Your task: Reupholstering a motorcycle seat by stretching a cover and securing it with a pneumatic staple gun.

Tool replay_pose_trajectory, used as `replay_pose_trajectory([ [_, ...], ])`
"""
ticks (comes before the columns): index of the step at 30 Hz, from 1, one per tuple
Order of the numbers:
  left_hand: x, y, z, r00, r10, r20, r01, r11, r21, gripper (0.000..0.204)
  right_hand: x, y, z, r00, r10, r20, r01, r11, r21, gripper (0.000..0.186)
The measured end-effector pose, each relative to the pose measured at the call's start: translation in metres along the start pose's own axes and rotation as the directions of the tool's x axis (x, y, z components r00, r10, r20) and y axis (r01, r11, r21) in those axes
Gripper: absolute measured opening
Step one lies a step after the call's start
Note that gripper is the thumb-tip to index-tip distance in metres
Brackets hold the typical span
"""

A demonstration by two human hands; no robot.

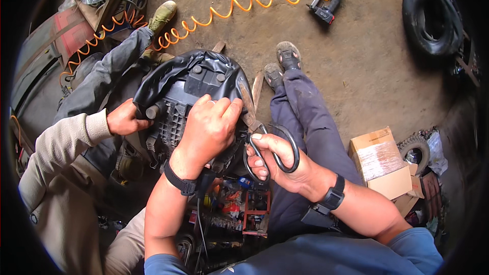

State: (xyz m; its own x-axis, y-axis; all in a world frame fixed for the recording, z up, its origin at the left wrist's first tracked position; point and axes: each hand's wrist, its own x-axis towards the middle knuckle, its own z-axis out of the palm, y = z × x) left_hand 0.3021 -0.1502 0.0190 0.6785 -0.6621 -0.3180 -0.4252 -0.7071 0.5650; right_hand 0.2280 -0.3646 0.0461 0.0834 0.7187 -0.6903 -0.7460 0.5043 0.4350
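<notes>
An upturned seat base, black ribbed plastic (173, 130), has a black vinyl cover (170, 69) folded over its rim, with staples along the fold. My left hand (209, 125) is closed at the right side of the seat, its fingers curled on the cover; their tips are hidden. In my right hand (285, 165) is a pair of scissors (249, 117) with black loop handles and rusty blades. The blades point away from me, beside the cover's right edge. A co-worker's hand (125, 117) grips the seat's left side.
A black staple gun (326, 9) lies on the floor, joined to an orange coiled hose (234, 7). Black inner tubes (432, 19) are at the far right. Cardboard boxes (377, 155) stand right of my legs. A red tray (256, 211) with clutter sits below my hands.
</notes>
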Motion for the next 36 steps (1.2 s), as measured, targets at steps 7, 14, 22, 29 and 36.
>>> replay_pose_trajectory([
  [7,0.008,0.001,-0.007,0.998,-0.034,0.045,0.036,0.998,-0.047,0.034,0.002,0.006,0.004,0.992,-0.031,-0.125,0.034,0.999,0.025,0.032],
  [14,0.025,0.021,-0.018,0.959,-0.272,0.083,0.254,0.95,0.179,0.052,-0.01,-0.055,-0.011,0.983,0.179,0.044,-0.177,0.983,-0.046,0.04],
  [22,0.031,0.008,0.001,0.956,-0.271,0.109,0.232,0.932,0.277,0.027,-0.003,-0.066,-0.049,0.996,0.083,0.043,-0.069,0.963,-0.259,0.042],
  [29,0.028,0.01,0.006,0.975,-0.221,0.015,0.218,0.969,0.119,0.045,0.015,-0.046,-0.055,0.992,0.013,0.126,0.009,0.985,-0.17,0.038],
  [36,0.026,0.004,0.008,0.984,-0.17,0.05,0.162,0.978,0.131,0.047,0.023,-0.048,-0.052,0.996,0.019,0.092,-0.005,0.989,-0.146,0.039],
])
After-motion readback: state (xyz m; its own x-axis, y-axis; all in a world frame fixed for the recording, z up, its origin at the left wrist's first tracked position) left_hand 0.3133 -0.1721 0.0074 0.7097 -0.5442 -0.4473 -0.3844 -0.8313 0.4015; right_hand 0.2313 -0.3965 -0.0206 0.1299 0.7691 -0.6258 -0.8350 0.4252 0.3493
